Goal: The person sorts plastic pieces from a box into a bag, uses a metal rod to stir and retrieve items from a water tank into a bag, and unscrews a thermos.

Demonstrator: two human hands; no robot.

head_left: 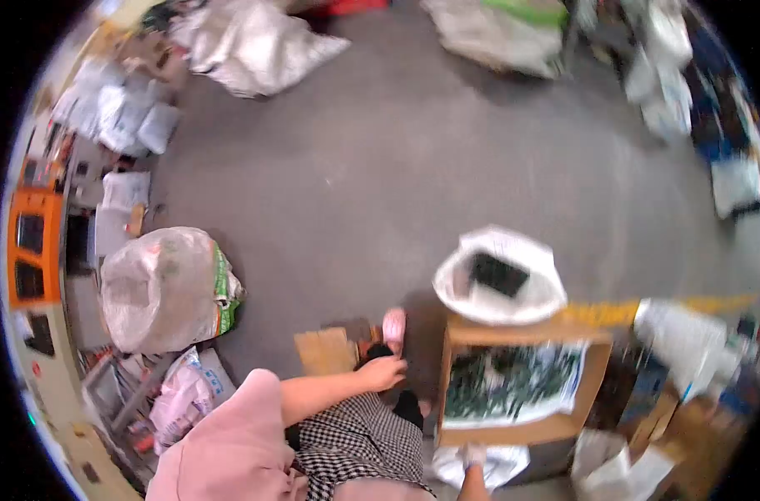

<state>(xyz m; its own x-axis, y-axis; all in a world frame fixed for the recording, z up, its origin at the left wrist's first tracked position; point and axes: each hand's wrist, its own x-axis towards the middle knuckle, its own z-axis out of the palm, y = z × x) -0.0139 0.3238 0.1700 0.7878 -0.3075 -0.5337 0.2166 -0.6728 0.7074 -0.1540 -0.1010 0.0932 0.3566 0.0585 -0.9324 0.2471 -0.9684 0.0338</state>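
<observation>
My left hand (384, 373) hangs over my checkered apron (355, 434), its blurred fingers loosely apart and nothing visible in them. At the near edge of a cardboard box (513, 434) is my right hand (474, 456); its fingers are blurred, so their grip is unclear. Many small dark green pieces (513, 376) lie on a white liner inside the box. Just beyond it stands an open white sack (540, 288). A dark rectangular piece (497, 274) shows at the sack's mouth, apart from both hands; whether it rests on anything is unclear.
A large whitish sack (159, 288) stands on the left by an orange-framed machine (36, 246). More sacks (259, 50) lie at the back. Flattened cardboard (325, 351) is by my foot. White bags (684, 338) and boxes crowd the right, near a yellow floor line (601, 314).
</observation>
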